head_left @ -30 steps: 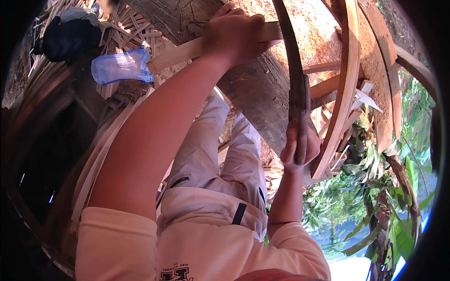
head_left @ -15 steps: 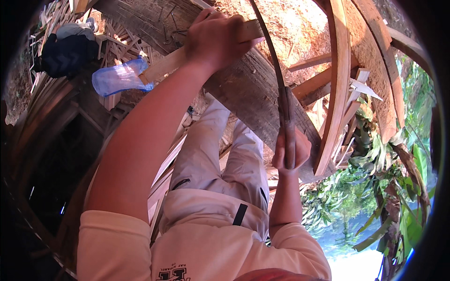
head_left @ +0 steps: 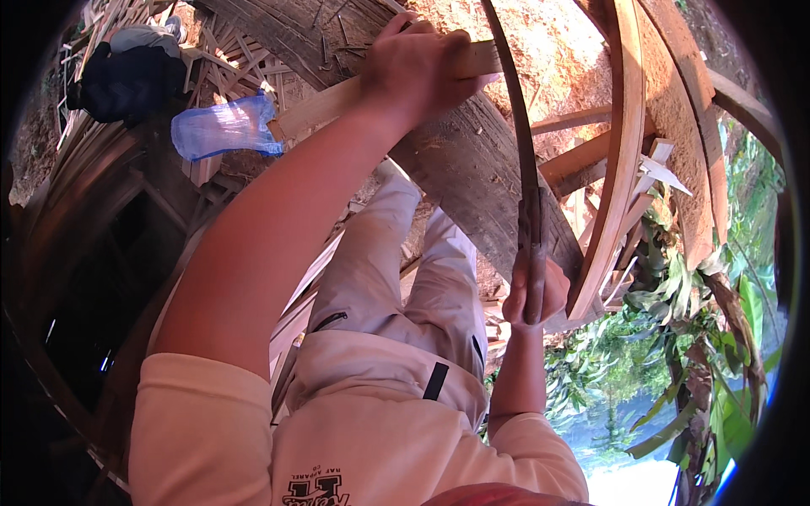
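My left hand (head_left: 409,80) is closed around a pale wooden strip (head_left: 321,107), pressing it across a thick weathered plank (head_left: 460,164). The strip's far-right end pokes out past my fingers, up to the dark blade of a handsaw (head_left: 520,118). That blade is seen nearly edge-on, so its teeth are hidden. Lower right, my right hand (head_left: 553,291) wraps round the saw's brown handle (head_left: 531,253). Whether the blade has cut into the strip cannot be made out.
Bent nails (head_left: 325,46) stick out of the plank. Long curved boards (head_left: 623,143) stand at the right, before leafy plants (head_left: 675,304). A translucent blue plastic container (head_left: 224,128) lies by the strip's left end. Wood scraps (head_left: 232,59) and a dark cloth-like shape (head_left: 131,80) are at upper left.
My right hand has drawn the saw a little back toward me. My left hand keeps its hold on the strip; the whole view has shifted slightly.
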`<act>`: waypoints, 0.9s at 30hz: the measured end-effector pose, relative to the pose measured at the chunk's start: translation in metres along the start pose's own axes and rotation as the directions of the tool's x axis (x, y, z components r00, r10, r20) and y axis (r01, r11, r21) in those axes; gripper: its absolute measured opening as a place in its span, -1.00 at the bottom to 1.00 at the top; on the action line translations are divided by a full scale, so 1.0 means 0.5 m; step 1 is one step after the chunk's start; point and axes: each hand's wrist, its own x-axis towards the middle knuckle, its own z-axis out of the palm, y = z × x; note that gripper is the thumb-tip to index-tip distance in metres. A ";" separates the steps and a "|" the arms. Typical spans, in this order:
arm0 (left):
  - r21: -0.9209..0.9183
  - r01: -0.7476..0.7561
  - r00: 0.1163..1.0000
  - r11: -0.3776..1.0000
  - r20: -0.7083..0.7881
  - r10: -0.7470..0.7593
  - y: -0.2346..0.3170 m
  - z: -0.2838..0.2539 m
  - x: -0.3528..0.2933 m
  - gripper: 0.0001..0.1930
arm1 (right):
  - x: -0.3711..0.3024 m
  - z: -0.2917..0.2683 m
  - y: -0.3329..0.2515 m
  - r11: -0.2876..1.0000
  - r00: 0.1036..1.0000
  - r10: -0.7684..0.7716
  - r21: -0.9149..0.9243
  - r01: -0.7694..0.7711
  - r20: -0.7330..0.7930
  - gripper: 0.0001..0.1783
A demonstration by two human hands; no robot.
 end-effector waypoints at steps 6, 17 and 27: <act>-0.046 0.049 0.997 0.998 0.059 -0.046 0.007 -0.002 0.003 -0.54 | 0.050 0.054 0.030 0.999 0.999 0.026 -0.018 -0.027 -0.025 -0.79; -0.103 0.063 0.996 0.993 0.075 -0.055 0.005 -0.018 0.005 -0.60 | 0.029 0.027 -0.002 0.999 0.999 0.048 -0.023 -0.048 0.000 -0.63; -0.056 0.079 0.989 0.995 0.127 -0.071 0.007 -0.025 0.004 -0.60 | -0.023 0.001 0.022 0.997 0.998 0.060 -0.055 -0.059 0.019 -0.58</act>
